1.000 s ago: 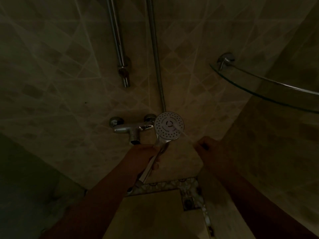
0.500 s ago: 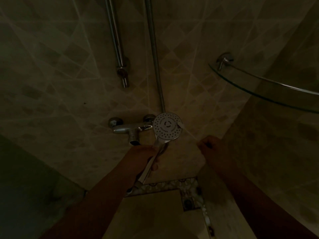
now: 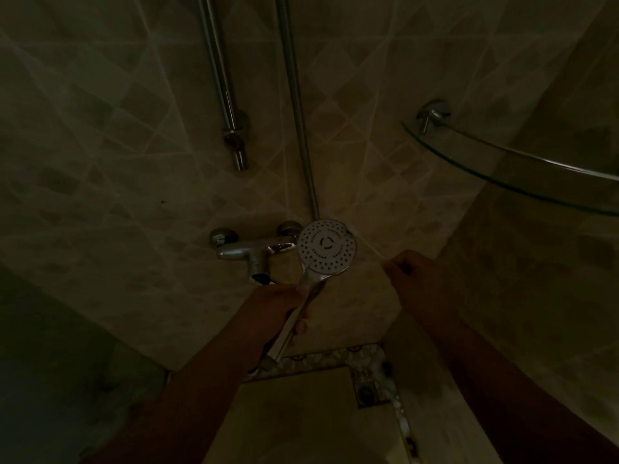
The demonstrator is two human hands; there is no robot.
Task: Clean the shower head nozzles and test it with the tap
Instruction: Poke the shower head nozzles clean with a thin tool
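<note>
Light: very dim, so fine detail is lost across the whole stall.
Shower head: round white face with rings of nozzle dots turned toward the camera, held up in front of the tiled wall, just right of the tap and overlapping its right end.
Left hand: wrapped around the chrome handle below the head, fingers closed on it.
Right hand: curled into a loose fist, well apart from the shower head to its right; it may be pinching something small, but the dark hides it.
Tap: chrome mixer on the wall, spout pointing down, just above the left hand.
Hose: thin metal line running down the wall to behind the top of the head.
Rail: chrome bar on the wall, left of the hose.
Glass shelf: curved corner shelf on a chrome bracket, upper right.
Floor drain: below, between the forearms, beside a mosaic strip.
</note>
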